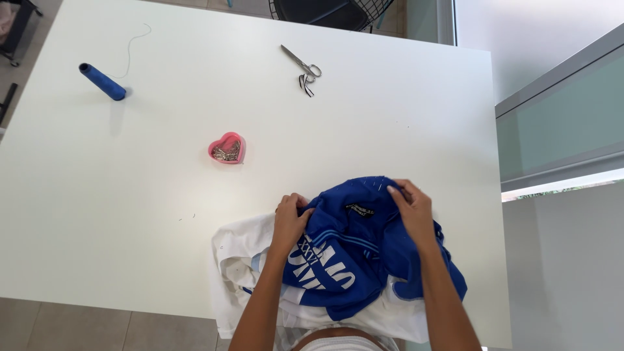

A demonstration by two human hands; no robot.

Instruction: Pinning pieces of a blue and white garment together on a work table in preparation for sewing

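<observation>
Both hands are clenched on the blue garment (364, 253): the left hand (290, 220) pinches a fold at its left edge, and the right hand (412, 207) grips the bunched cloth at the upper right, fingers curled over the rim. The garment lies crumpled between the two hands and spreads back toward the person, with pale stripes and large white lettering showing and a small black label (359, 210) near its top. It rests on a white garment (242, 257) that spills out underneath on the left and along the near edge of the white table (162, 214).

Farther out, a pink heart-shaped dish (227, 148) of pins sits well apart from the cloth. Beyond that, a pair of scissors (303, 69) lies toward the far edge, and off to the far left a blue thread spool (103, 82) lies on its side, a loose white thread (134, 44) curling beside it.
</observation>
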